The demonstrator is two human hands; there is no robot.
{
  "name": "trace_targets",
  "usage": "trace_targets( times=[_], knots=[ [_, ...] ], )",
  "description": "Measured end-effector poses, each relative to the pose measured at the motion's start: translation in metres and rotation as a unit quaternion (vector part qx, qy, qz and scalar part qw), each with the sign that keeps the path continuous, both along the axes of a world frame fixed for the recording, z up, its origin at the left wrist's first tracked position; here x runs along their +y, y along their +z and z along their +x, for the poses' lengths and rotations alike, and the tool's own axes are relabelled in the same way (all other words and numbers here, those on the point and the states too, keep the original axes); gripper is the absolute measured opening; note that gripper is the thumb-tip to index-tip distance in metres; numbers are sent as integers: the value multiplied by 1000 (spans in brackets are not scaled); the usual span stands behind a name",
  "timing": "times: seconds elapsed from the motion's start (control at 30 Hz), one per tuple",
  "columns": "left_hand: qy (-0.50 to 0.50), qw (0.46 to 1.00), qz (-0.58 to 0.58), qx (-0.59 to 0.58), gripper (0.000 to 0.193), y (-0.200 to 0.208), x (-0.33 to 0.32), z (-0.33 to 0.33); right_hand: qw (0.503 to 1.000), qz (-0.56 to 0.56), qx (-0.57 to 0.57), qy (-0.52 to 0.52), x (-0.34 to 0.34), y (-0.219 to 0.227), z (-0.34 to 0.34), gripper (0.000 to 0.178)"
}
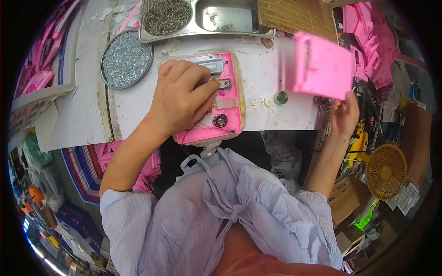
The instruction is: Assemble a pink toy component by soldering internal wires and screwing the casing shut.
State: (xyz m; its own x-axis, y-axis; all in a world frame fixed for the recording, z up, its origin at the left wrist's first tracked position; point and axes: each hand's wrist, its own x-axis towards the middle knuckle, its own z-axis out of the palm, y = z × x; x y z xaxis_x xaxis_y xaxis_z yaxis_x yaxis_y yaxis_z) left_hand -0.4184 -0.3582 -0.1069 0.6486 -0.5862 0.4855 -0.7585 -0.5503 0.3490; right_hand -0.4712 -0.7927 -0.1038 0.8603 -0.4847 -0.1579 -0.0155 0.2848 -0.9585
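A pink plastic housing lies on a pale pad in front of me, with a silvery tray-like part, a small board, wires and a round black speaker in it. Over its left side is my left hand, fingers curled and closed, the tips at the small board. Whatever they pinch is hidden. Off to the right, my right hand grips a pink plastic cover by its lower right corner. The cover is raised above the table's right part and slightly blurred.
A round dish of small screws stands left of the housing. Behind it, a metal tray holds springs. Pink parts pile up at the far right. A small green-topped jar and a yellow fan are also on the right.
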Motion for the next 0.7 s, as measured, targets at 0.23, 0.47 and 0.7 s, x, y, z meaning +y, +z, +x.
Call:
trace_targets(
  times=[0.23,0.47,0.7],
  knots=[
    [-9,999,-2,-35,32,-3,1,1,924,-349,153,-1,30,-4,12,36],
    [-6,999,30,-16,35,-11,3,-4,819,-511,-32,258,166,27,21,18],
    [-1,999,43,-12,39,-12,1,-7,715,-609,-15,343,216,16,48,24]
  ],
)
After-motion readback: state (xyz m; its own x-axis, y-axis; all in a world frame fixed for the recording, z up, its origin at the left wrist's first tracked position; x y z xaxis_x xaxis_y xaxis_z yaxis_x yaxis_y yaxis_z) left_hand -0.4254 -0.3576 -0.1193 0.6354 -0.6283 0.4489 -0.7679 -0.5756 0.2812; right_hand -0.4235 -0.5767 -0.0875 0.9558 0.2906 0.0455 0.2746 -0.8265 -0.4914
